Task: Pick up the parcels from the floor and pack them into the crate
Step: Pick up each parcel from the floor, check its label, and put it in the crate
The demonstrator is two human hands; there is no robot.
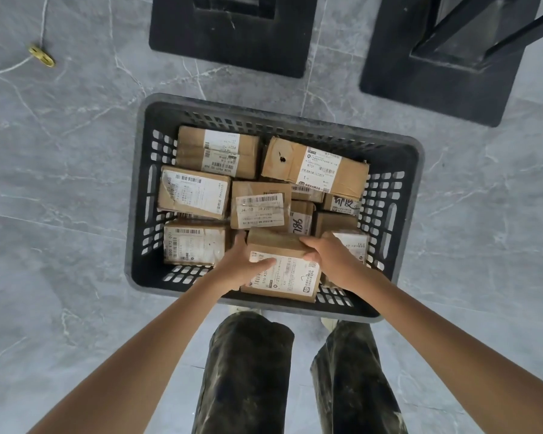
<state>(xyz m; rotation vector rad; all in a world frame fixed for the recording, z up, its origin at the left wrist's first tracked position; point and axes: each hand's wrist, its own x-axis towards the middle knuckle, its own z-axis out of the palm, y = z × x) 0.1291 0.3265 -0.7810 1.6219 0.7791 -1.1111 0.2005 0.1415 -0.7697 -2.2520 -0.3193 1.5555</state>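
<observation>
Holding one parcel with both hands: your left hand and right hand grip its sides, low over the crate's near edge. Crate's nearly full of parcels. No parcels visible on the floor, so this looks like the last.

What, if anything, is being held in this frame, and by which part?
One labelled parcel, in both hands: the left hand grips its left edge, the right hand its far right corner.
</observation>
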